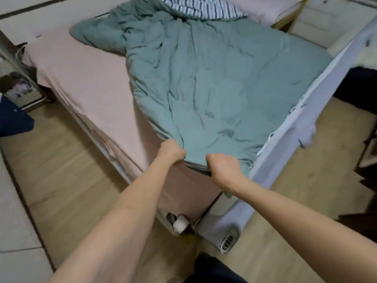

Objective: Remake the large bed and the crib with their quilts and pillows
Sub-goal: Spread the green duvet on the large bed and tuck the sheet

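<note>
Pink-sheeted bed point(87, 82) — both hands, left hand point(171, 151) and right hand point(223, 166), grip green quilt point(214, 82).

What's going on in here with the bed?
A person is remaking it. Both the left hand and the right hand grip the near edge of a green quilt at the foot of the bed. The quilt lies rumpled on one side, leaving the pink sheet bare.
</note>
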Motion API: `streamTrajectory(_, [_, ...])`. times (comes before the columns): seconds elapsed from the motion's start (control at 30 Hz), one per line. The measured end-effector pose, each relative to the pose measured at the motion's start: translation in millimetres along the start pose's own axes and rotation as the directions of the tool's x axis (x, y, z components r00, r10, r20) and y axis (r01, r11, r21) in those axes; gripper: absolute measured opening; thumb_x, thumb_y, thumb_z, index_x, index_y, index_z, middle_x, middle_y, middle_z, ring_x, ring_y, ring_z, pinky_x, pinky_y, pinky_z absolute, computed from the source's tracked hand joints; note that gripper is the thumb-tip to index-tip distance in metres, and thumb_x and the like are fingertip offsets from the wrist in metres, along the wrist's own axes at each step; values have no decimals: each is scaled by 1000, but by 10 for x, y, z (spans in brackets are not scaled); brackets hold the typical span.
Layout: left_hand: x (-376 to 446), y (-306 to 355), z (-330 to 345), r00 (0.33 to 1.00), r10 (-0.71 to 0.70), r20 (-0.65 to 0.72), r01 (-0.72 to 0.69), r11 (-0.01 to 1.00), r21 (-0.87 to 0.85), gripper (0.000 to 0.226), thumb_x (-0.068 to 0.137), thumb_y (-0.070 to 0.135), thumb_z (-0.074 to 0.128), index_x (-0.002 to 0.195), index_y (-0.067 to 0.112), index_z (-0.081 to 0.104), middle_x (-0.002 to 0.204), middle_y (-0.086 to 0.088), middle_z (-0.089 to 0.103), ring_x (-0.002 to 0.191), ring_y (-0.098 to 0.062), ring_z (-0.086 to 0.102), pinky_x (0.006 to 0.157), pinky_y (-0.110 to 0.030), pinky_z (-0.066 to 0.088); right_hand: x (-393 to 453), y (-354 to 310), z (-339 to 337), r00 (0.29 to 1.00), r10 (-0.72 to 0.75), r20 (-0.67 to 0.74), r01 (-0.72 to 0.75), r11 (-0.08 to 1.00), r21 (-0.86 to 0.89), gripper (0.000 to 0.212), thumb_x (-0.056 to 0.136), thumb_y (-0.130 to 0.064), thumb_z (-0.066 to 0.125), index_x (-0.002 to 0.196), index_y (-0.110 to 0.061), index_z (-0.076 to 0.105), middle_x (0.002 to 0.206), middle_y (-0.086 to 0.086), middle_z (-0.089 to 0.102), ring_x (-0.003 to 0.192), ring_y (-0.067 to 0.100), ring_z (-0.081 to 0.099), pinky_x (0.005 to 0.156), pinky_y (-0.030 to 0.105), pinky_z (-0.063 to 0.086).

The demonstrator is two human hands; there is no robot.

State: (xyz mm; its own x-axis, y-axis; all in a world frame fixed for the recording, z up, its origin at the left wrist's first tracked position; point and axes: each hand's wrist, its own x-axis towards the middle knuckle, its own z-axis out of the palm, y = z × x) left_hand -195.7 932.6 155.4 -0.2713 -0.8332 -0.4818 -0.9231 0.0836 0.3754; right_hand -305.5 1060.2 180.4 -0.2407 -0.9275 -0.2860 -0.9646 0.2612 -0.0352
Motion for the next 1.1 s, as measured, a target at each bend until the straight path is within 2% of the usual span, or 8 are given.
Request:
streamTrajectory(0.17, [152, 239, -192, 988, 151, 8, -150, 987, -58, 32, 90, 20, 45, 99, -2, 66, 104, -21, 69, 99, -35, 66, 85, -34, 51, 111, 268, -199, 940, 73, -334, -60, 997, 50, 16, 82, -3, 50, 95, -8, 60, 92, 17, 58, 86, 37, 60, 47, 29, 12])
streamTrajectory(0.27, [185, 178, -185, 922, 361, -141, -329, 921, 210, 33, 91, 21, 45, 120, 7, 51, 116, -23, 62, 105, -39, 60, 84, -41, 47, 160, 254, -261, 928, 153, -339, -102, 981, 164, 15, 81, -19, 62, 86, -19, 49, 87, 12, 61, 82, 38, 59, 52, 35, 28])
streamTrajectory(0.37, [385, 36, -198, 814, 580, 47, -540, 723, 431, 70, 85, 42, 63, 140, 16, 29, 127, -14, 50, 111, -37, 56, 83, -44, 48, 262, -25, -304, 899, 285, -334, -174, 930, 323, 29, 70, -31, 74, 77, -21, 48, 78, 14, 62, 77, 38, 57, 55, 38, 33])
streamTrajectory(0.6, [758, -50, -554, 697, 704, -137, -610, 683, 402, 38, 81, 14, 62, 117, 11, 50, 121, -15, 42, 107, -37, 47, 87, -43, 43, 308, -437, -480, 656, 610, -445, -376, 775, 508, 21, 64, -5, 53, 82, -14, 59, 77, 14, 64, 78, 41, 56, 59, 39, 41])
streamTrajectory(0.7, [904, 0, -704, 595, 797, -100, -729, 589, 348, 26, 82, 7, 55, 108, 9, 52, 111, -18, 58, 101, -39, 54, 83, -44, 42, 195, -464, -471, 690, 591, -418, -516, 807, 288, 21, 75, -10, 61, 95, -13, 57, 89, 14, 65, 85, 39, 61, 59, 38, 38])
streamTrajectory(0.83, [926, 6, -828, 465, 854, 233, -875, 405, 265, 27, 89, 8, 52, 114, 7, 42, 103, -25, 60, 96, -42, 58, 74, -43, 41, 48, -646, -223, 639, 670, -379, -733, 679, -36, 50, 21, -4, 84, 65, -10, 61, 61, 9, 58, 55, 28, 59, 48, 30, 41])
streamTrajectory(0.97, [919, -18, -932, 380, 755, 535, -876, 107, 471, 22, 94, 34, 55, 103, 14, 49, 111, -17, 62, 104, -34, 58, 74, -36, 42, 32, -700, 119, 639, 758, -133, -762, 647, 30, 24, 77, -3, 60, 99, -11, 57, 102, 13, 64, 97, 31, 61, 74, 36, 41])
streamTrajectory(1.1, [823, -288, -875, 381, 708, 594, -835, -12, 550, 12, 94, 24, 51, 101, 15, 49, 109, -15, 63, 103, -33, 59, 74, -36, 44, -59, -811, 330, 723, 690, -36, -683, 721, 119, 22, 82, 3, 46, 78, -16, 35, 84, 11, 57, 84, 33, 58, 61, 35, 32])
